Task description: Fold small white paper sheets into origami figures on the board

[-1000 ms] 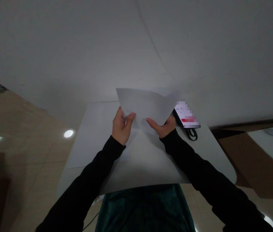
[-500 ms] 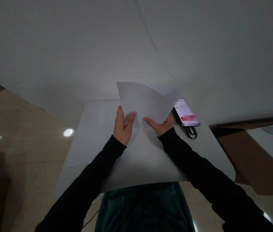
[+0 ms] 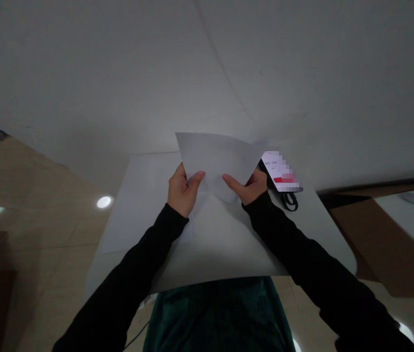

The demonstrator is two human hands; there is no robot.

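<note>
A white sheet of paper point(image 3: 216, 159) is held up above the table, slightly curved, its upper edge toward the wall. My left hand point(image 3: 184, 189) grips its left side, thumb on the near face and fingers behind. On the right side my right hand point(image 3: 249, 187) pinches it the same way, its thumb pointing inward. The fingers behind the paper are hidden. Under and left of my left hand, more white paper point(image 3: 137, 200) lies flat on the white table point(image 3: 229, 254).
A phone point(image 3: 282, 173) with a lit, partly blurred screen lies right of my right hand, a black loop point(image 3: 289, 201) at its near end. The pale wall point(image 3: 207, 63) rises behind the table. At the right stands a brown and white piece of furniture point(image 3: 386, 244).
The paper's raised upper edge has come down a little and its bend has flattened. My hands have moved slightly apart, still gripping it.
</note>
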